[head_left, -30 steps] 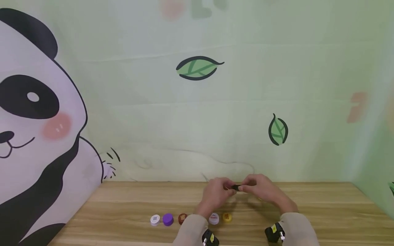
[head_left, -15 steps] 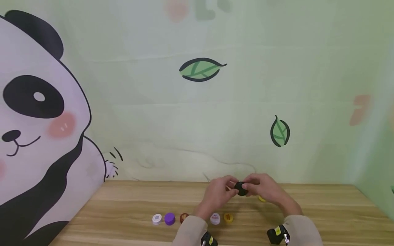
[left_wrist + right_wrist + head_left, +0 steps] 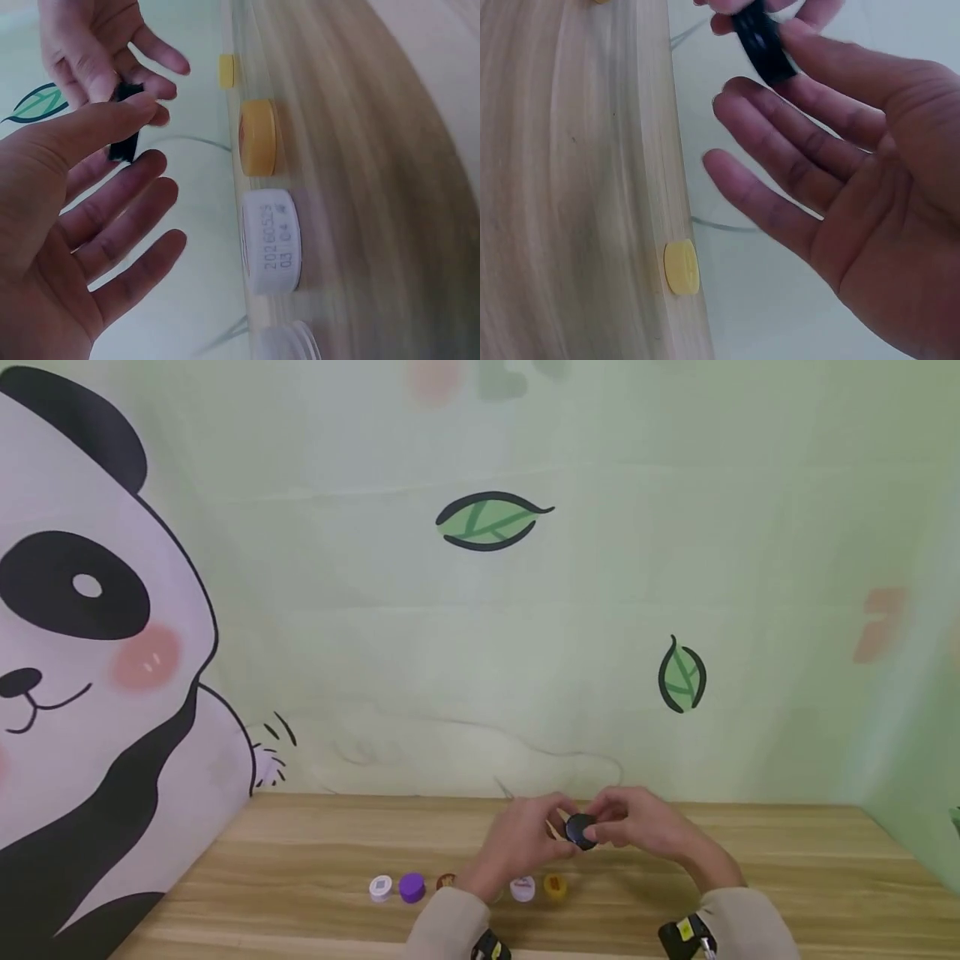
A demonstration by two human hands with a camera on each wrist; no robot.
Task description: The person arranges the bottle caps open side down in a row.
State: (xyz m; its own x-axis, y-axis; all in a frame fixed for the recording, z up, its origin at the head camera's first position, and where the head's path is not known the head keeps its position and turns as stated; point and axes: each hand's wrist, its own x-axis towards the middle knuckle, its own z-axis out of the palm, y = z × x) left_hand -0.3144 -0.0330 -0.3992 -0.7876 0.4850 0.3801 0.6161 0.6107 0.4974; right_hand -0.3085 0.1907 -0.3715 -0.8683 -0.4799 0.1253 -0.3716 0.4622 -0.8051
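Observation:
Between my two hands, above the table, is a black bottle cap (image 3: 579, 832). My left hand (image 3: 523, 837) pinches it from the left; in the left wrist view, the thumb lies across the cap (image 3: 127, 142) while the other fingers spread apart. My right hand (image 3: 647, 823) pinches the same cap from the right, thumb at its edge in the right wrist view, where the cap (image 3: 763, 46) appears dark and ridged. Below the hands, a white cap with red print (image 3: 522, 888) and a yellow-orange cap (image 3: 555, 887) stand in a row on the table.
Leftward the row has a white cap (image 3: 381, 887), a purple cap (image 3: 412, 887) and a brown cap (image 3: 446, 881), partly hidden by my left arm. A pale clear cap (image 3: 289, 341) shows in the left wrist view. Another yellow cap (image 3: 681, 267) sits near the wooden table's (image 3: 300, 835) back edge.
The black cap has turned from edge-on to showing a round face, then tilted and shifted slightly left and lower. Both hands stay on it. The yellow cap behind my right hand is now covered.

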